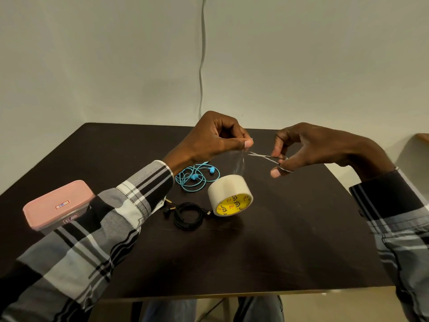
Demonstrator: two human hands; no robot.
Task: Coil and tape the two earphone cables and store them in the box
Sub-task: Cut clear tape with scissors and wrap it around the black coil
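My left hand [216, 138] pinches the free end of a clear tape strip [239, 162] pulled up from the tape roll [229, 196], which hangs tilted just above the table. My right hand [308, 149] holds small metal scissors [267, 157], whose blades point left at the strip just below my left thumb. The black earphone cable [188, 216] lies coiled on the table beside the roll. Behind my left wrist, the blue earphone cable [197, 176] lies in loose loops. The box [58, 205], with its pink lid on, stands at the left.
The dark table [278, 240] has its front edge close to me and its right edge near my right sleeve. A wall rises behind it, with a grey cord [202, 66] hanging down it.
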